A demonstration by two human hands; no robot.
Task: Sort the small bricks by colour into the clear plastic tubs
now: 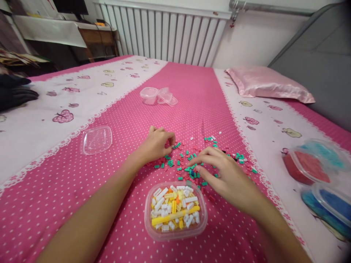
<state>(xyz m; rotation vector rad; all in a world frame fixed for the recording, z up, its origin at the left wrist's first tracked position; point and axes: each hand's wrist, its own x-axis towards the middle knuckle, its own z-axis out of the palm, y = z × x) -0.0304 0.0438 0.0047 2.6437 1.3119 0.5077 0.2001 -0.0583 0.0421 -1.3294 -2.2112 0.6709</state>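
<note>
A loose spread of small red and green toy bricks lies on the pink dotted bedspread, with a few white and dark ones among them. My left hand is at the spread's left side, fingers curled and thumb close to the index finger; whatever is between the tips is too small to make out. Over the right part, my right hand has its fingers apart, the tips touching or just above the bricks. Between my forearms stands a clear plastic tub of white, yellow and orange bricks, including one long yellow strip of joined bricks.
A clear lid lies at left. Farther back are a clear empty tub and lids. Tubs of red bricks and blue bricks stand at right. A pink pillow and a radiator are beyond.
</note>
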